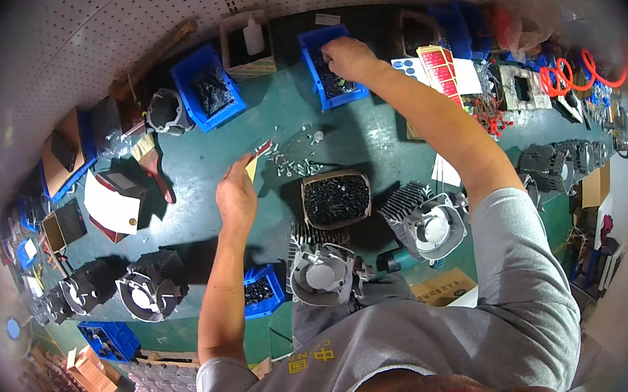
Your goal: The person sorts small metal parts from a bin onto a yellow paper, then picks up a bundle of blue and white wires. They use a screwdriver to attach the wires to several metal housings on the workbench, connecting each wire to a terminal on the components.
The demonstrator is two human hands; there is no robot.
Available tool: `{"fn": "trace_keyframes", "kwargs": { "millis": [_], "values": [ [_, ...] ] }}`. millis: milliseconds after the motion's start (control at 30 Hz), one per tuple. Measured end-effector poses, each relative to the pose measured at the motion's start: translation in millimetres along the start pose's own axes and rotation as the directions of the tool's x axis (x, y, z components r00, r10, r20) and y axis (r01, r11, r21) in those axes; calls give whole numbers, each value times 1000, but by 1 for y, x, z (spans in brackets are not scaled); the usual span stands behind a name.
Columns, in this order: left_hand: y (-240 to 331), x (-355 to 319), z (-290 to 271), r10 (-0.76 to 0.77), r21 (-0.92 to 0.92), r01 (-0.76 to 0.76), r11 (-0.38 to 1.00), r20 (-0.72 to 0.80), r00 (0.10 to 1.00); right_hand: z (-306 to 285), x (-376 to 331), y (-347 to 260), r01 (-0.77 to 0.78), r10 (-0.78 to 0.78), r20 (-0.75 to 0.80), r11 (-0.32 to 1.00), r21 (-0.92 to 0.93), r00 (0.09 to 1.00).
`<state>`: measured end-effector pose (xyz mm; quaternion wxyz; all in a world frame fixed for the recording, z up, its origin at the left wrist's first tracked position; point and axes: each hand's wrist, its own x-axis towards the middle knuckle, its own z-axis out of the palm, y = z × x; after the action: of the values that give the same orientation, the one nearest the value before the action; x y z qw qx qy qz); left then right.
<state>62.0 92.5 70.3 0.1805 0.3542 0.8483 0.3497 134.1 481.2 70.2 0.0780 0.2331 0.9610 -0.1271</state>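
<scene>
My right hand [346, 59] reaches far across the green bench into a blue bin [334, 76] of small dark parts, fingers curled down among them. Whether it grips any is hidden. My left hand [237, 192] hovers mid-bench, closed on a small flat yellowish piece with a red tip [257, 156]. Beside it lies a scatter of loose silver screws [295, 159]. A cardboard box of black screws [336, 199] stands just right of my left hand. Two grey finned metal cylinders [321, 268] [427, 223] rest near my body.
More blue bins [208, 90] [261, 290] sit at the back and front. A white glue bottle [254, 37] stands in a carton. Several dark finned cylinders [148, 285] line the left and right [561, 162]. Red rings [573, 74], sticker sheets [439, 63] and boxes crowd the right.
</scene>
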Motion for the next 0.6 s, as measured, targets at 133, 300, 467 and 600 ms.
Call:
{"fn": "trace_keyframes", "kwargs": {
  "millis": [133,300,467,600],
  "values": [
    [-1,-15,1,-61,-41,60,997,-31,998,-19,-1,16,52,-45,-125,997,56,991],
    [-5,-22,7,-46,-65,42,997,-64,997,-12,-15,8,296,-287,76,903,-312,955],
    [-1,-21,7,-88,-90,83,992,-56,995,9,-25,-3,382,-308,227,787,-485,924],
    [-5,-24,10,-59,-90,53,994,-60,996,12,-26,6,440,-381,221,759,-479,898]
  ]
}}
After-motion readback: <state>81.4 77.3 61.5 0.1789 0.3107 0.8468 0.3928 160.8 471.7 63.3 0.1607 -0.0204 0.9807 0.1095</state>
